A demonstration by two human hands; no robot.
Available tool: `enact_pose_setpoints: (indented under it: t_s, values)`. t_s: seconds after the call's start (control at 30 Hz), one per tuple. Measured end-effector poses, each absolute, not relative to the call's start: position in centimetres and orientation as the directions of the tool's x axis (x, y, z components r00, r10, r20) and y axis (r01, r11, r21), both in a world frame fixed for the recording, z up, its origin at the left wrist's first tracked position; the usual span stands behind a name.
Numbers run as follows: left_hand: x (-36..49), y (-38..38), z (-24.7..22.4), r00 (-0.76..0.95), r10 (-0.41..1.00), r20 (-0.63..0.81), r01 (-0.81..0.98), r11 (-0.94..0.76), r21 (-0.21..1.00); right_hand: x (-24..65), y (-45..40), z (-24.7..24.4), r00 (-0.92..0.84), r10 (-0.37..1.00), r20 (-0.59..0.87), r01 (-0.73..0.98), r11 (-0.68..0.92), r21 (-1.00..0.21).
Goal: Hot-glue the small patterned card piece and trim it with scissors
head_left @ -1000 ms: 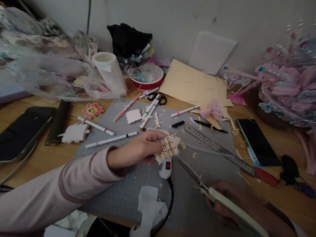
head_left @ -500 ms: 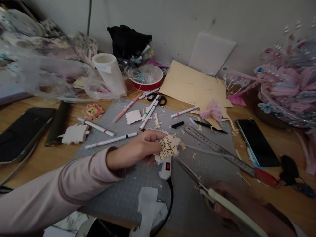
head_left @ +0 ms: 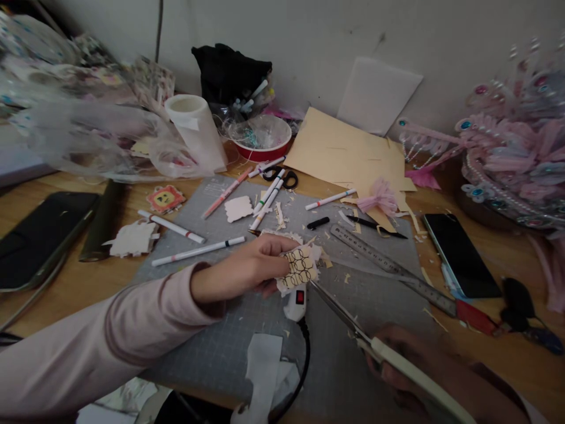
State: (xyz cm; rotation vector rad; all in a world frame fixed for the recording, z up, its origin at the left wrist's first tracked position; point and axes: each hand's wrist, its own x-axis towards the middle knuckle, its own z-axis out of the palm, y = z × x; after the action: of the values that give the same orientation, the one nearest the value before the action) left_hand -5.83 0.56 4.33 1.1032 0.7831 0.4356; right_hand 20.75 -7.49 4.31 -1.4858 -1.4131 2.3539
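Between the thumb and fingers of my left hand is a small cream card with black looped lines and ragged white edges. My right hand, dim at the lower right, is closed around the pale handles of scissors. The blade tips touch or nearly touch the card's lower right edge. Just below the card lies a white device with a red switch and a black cord. Under both hands is a grey cutting mat scattered with paper scraps.
White markers, black-handled scissors and a metal ruler lie ahead. Phones rest at the left and right. A red bowl, a white roll and pink beaded decorations stand farther back.
The scissor blades look slightly closer together, and their handles have shifted a little. My left hand and the card stay almost in place.
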Motion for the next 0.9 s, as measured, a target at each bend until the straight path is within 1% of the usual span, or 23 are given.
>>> enact_pose_setpoints:
  t_s: [0.1,0.23,0.37,0.53,0.67,0.77,0.9]
  values:
    - [-5.9,0.5,4.2,0.661,0.668,-0.343,0.051,0.415,0.908,20.6,-7.5,4.3,-0.529,0.440,-0.725,0.412,-0.614,-0.673]
    - [-5.9,0.5,4.1,0.652,0.669,-0.357,0.081,0.407,0.910,20.5,-7.6,4.4,-0.515,0.457,-0.725,0.436,-0.588,-0.681]
    - [-5.9,0.5,4.3,0.639,0.673,-0.371,0.108,0.400,0.910,20.5,-7.6,4.3,-0.512,0.441,-0.738,0.428,-0.614,-0.663]
    - [-5.9,0.6,4.6,0.644,0.674,-0.362,0.106,0.389,0.915,20.4,-7.6,4.5,-0.458,0.444,-0.770,0.491,-0.596,-0.635]
    - [-5.8,0.5,4.6,0.635,0.681,-0.365,0.100,0.395,0.913,20.2,-7.6,4.6,-0.437,0.441,-0.784,0.501,-0.605,-0.619]
    - [-5.8,0.5,4.6,0.638,0.674,-0.372,0.102,0.405,0.909,20.4,-7.6,4.5,-0.459,0.449,-0.766,0.504,-0.579,-0.641]
    - [-5.9,0.5,4.4,0.640,0.680,-0.358,0.081,0.403,0.912,21.7,-7.9,3.8,-0.543,0.495,-0.678,0.495,-0.464,-0.735]
